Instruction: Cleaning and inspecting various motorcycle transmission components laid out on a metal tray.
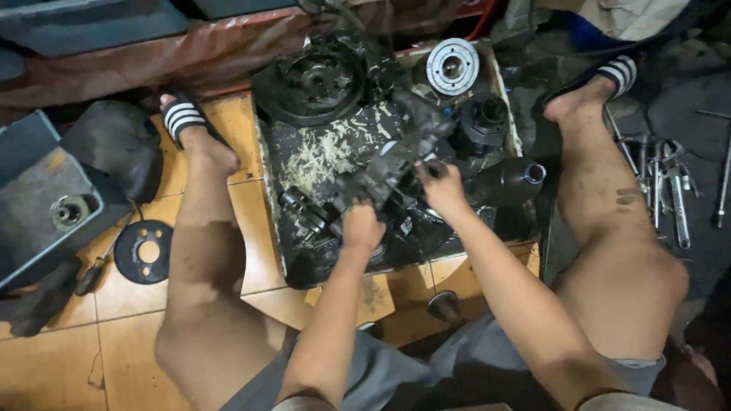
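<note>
Oily tray (268, 175) on floor: greasy black compressor body (396, 171) lies at its centre. Left hand (362, 227) clasps the near end; right hand (440, 186) grips the right flank. Disassembly appears underway; steadying needed. Pulley (312, 80) at far-left corner.

A grimy, oil-blackened metal assembly (392, 171) is gripped by the left hand (363, 227) and the right hand (442, 186); its surface looks rough and matt. The shallow tray (268, 175) beneath is coated in glossy black oil, flecked with pale shavings. A pulley (311, 82) is seen in dark, dull metal, while the round hub (452, 66) shows bright machined metal — clean and satin. Polished steel wrenches (670, 186) lie on dark floor. The floor tiles (129, 358) appear smooth, orange, faintly glossy.
</note>
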